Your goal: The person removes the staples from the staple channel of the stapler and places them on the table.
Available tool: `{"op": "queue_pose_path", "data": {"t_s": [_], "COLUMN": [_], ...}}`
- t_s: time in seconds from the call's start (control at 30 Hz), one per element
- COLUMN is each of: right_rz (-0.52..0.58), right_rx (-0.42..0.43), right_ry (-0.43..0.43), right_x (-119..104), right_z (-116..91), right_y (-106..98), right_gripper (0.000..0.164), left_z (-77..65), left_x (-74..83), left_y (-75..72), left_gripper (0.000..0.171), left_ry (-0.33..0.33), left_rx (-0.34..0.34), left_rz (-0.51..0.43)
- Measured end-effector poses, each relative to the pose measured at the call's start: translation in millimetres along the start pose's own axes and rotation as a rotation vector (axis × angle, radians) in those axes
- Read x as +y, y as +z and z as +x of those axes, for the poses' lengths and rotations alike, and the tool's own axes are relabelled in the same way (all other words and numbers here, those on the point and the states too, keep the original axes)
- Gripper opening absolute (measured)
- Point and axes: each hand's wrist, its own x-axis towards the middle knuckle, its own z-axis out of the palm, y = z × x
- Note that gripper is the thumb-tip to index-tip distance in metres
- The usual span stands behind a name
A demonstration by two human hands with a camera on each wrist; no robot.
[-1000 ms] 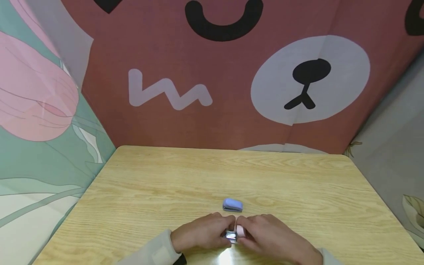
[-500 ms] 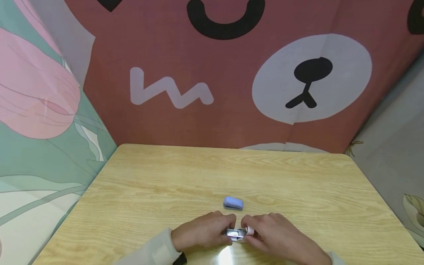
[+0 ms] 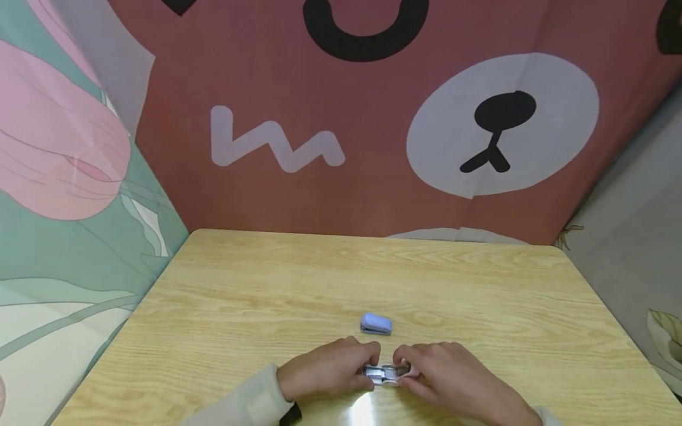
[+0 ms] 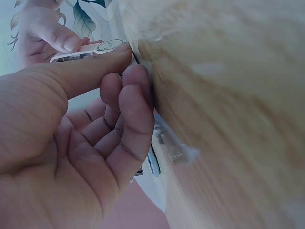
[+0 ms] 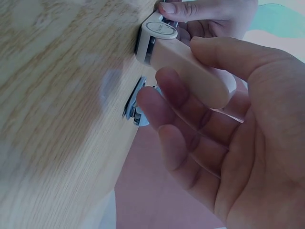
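A small pink stapler (image 5: pixel 186 71) is held low over the table between both hands, its pink top cover swung up from the base. Its silver metal inside (image 3: pixel 381 374) shows in the head view. My left hand (image 3: pixel 327 368) pinches the base end between thumb and fingers. The right hand (image 3: pixel 453 376) pinches the pink cover with its thumb and fingertips, the palm side facing the right wrist camera. Just beyond the hands, a blue-purple stapler (image 3: pixel 376 323) lies on the table, touched by neither hand; the right wrist view catches it behind the fingers.
The wood-grain table (image 3: pixel 256 284) reaches back to a reddish cloth backdrop (image 3: pixel 288 201) printed with a bear. Patterned cloth hangs at both sides. A bright light reflection lies on the tabletop near the front.
My right hand has shifted right, away from the left, swinging the pink cover outward. More of the stapler's metal inside shows. The left hand stays nearly in place; the view has tilted slightly.
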Motion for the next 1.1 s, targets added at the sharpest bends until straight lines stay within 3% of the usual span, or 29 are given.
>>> {"op": "queue_pose_path", "data": {"t_s": [0.17, 0.27, 0.87, 1.1], "right_rz": [-0.002, -0.017, -0.226, -0.397], "right_rx": [-0.033, -0.022, 0.22, 0.256], "right_ry": [0.039, 0.016, -0.146, -0.218], "right_x": [-1.0, -1.6, -4.9, -18.9], "right_z": [-2.4, -5.7, 3.8, 8.7], "right_y": [0.4, 1.8, 3.4, 15.0], "right_gripper": [0.012, 0.015, 0.025, 0.019], "left_z": [-1.6, -3.5, 3.7, 2.8], "left_x": [0.9, 2.2, 0.3, 0.2], "left_y": [1.9, 2.7, -9.4, -5.4], "left_gripper": [0.026, 0.024, 0.025, 0.025], "left_ry": [0.004, -0.002, -0.032, -0.014], "left_rx": [-0.003, -0.012, -0.034, -0.039], "left_rz": [-0.001, -0.022, -0.017, -0.007]}}
